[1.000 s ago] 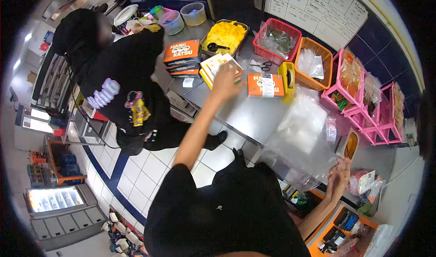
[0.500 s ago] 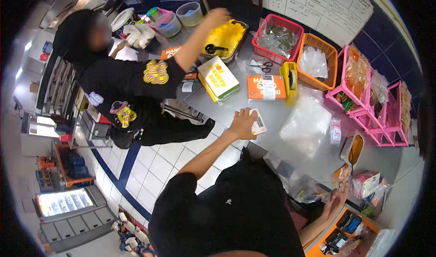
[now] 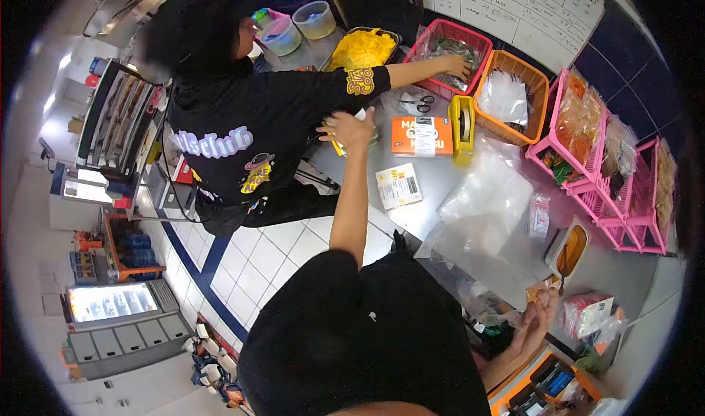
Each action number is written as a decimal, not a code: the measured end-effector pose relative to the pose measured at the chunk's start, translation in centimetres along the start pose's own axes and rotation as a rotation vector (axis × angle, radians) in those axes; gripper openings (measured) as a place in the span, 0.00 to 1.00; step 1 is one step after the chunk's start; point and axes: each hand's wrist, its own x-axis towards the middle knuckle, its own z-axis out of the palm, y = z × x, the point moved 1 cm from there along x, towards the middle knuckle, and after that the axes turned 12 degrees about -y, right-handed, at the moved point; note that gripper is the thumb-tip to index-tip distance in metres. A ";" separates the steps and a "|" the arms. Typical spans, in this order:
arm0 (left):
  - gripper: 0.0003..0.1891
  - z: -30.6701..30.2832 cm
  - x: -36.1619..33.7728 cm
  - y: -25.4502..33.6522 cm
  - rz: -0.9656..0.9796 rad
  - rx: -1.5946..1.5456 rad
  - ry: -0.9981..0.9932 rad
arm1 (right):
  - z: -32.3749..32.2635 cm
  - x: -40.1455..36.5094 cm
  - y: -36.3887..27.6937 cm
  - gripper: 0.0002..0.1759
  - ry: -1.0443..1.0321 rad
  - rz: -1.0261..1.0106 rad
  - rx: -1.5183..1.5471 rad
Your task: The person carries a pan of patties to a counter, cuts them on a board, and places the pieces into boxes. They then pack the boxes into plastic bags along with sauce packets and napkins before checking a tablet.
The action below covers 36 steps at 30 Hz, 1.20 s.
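The left hand [image 3: 349, 127] lies with fingers spread on the stack of flat yellow-edged cartons [image 3: 338, 146] at the steel counter's [image 3: 440, 188] near edge, beside a co-worker's sleeve [image 3: 323, 85]; it seems to rest rather than pinch, though the view is poor; the right hand [image 3: 538, 319] hangs open and empty. The cartons look light, stiff and slick-faced; pinching the stack's edges, thumb on top, would likely hold best.

The left hand [image 3: 351, 128] has let go of the white labelled packet [image 3: 399, 185], which now lies on the surface [image 3: 439, 170]. The hand has reached toward 11 o'clock, and a co-worker's hand [image 3: 457, 65] has moved into the red basket [image 3: 481, 46].
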 end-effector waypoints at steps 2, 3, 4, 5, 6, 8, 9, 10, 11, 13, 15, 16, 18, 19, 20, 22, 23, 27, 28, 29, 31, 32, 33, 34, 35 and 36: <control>0.54 0.8 2.2 0.9 -0.048 0.036 -0.058 | 0.1 0.8 -0.4 0.18 0.000 0.010 -0.039; 0.58 1.6 3.0 0.8 -0.086 0.078 -0.119 | 0.2 1.1 -0.7 0.18 0.000 0.010 -0.031; 0.56 1.3 2.9 0.8 -0.079 0.018 -0.091 | 1.0 1.4 -1.4 0.18 -0.040 0.032 -0.057; 0.56 1.2 2.5 0.1 -0.066 0.027 -0.084 | 1.2 1.5 -1.8 0.18 -0.076 0.049 -0.082; 0.54 0.4 0.7 -0.8 0.048 -0.037 -0.102 | 0.4 1.9 -1.8 0.18 -0.096 0.043 -0.111; 0.51 0.9 -2.0 -1.9 0.199 -0.069 -0.031 | 0.6 3.1 -2.7 0.19 -0.095 0.023 -0.130; 0.54 0.9 -2.3 -2.0 0.193 -0.005 -0.085 | 1.0 3.7 -3.4 0.19 -0.109 0.022 -0.163; 0.55 1.0 -2.0 -1.7 0.197 -0.015 -0.066 | 1.6 4.3 -4.1 0.19 -0.153 0.014 -0.172; 0.56 0.9 -1.2 -1.5 0.193 -0.028 -0.046 | 2.2 4.9 -4.5 0.19 -0.145 0.020 -0.179; 0.56 -0.3 -0.1 -1.6 0.184 -0.045 -0.156 | 3.7 5.9 -5.1 0.19 -0.213 0.030 -0.261; 0.54 -0.6 -0.4 -4.0 0.544 0.000 -0.056 | 5.5 6.3 -6.3 0.19 -0.216 0.042 -0.318; 0.51 -1.6 -1.5 -5.2 0.654 -0.077 -0.078 | 6.4 6.4 -6.9 0.19 -0.220 0.064 -0.372; 0.46 -4.0 -4.7 -6.7 0.855 -0.362 -0.288 | 8.4 6.4 -8.1 0.20 -0.190 0.077 -0.458; 0.44 -7.1 -8.0 -5.6 0.896 -0.533 -0.480 | 8.7 6.7 -8.2 0.20 -0.228 0.085 -0.600; 0.43 -10.1 -11.4 -4.6 0.902 -0.702 -0.680 | 9.8 6.9 -8.4 0.19 -0.242 0.068 -0.614; 0.42 -16.7 -17.7 -2.5 1.054 -0.725 -0.847 | 11.9 7.0 -8.8 0.17 -0.322 0.070 -0.590; 0.42 -18.3 -18.9 -2.1 1.249 -0.610 -0.790 | 13.1 6.7 -8.8 0.17 -0.293 0.064 -0.617; 0.39 -21.6 -23.8 -0.2 1.659 -0.310 -1.151 | 16.9 4.5 -8.1 0.13 -0.400 0.139 -0.575; 0.39 -20.2 -24.3 -0.2 1.621 -0.314 -1.234 | 17.5 3.2 -8.0 0.11 -0.319 0.074 -0.651; 0.39 -17.6 -24.9 -0.6 1.569 -0.319 -1.312 | 17.7 1.8 -7.6 0.09 -0.248 0.014 -0.721; 0.39 -7.1 -25.9 -2.7 1.426 -0.334 -1.303 | 16.5 -1.4 -5.3 0.04 -0.305 -0.006 -0.793; 0.38 -3.4 -27.0 -2.8 1.072 -0.537 -1.441 | 15.2 -3.3 -2.8 0.02 -0.253 0.053 -0.754; 0.37 0.6 -28.3 -2.5 0.704 -0.755 -1.515 | 13.6 -4.8 0.7 0.02 -0.221 0.112 -0.719; 0.35 4.8 -29.1 -1.7 0.620 -0.965 -1.449 | 11.8 -6.1 5.0 0.02 -0.093 0.064 -0.804; 0.36 8.8 -30.2 -2.0 0.582 -1.082 -1.257 | 9.4 -7.5 9.8 0.02 0.049 0.021 -0.880; 0.36 10.3 -31.1 -1.6 0.554 -1.174 -1.055 | 5.8 -9.2 15.6 0.03 -0.022 0.105 -0.888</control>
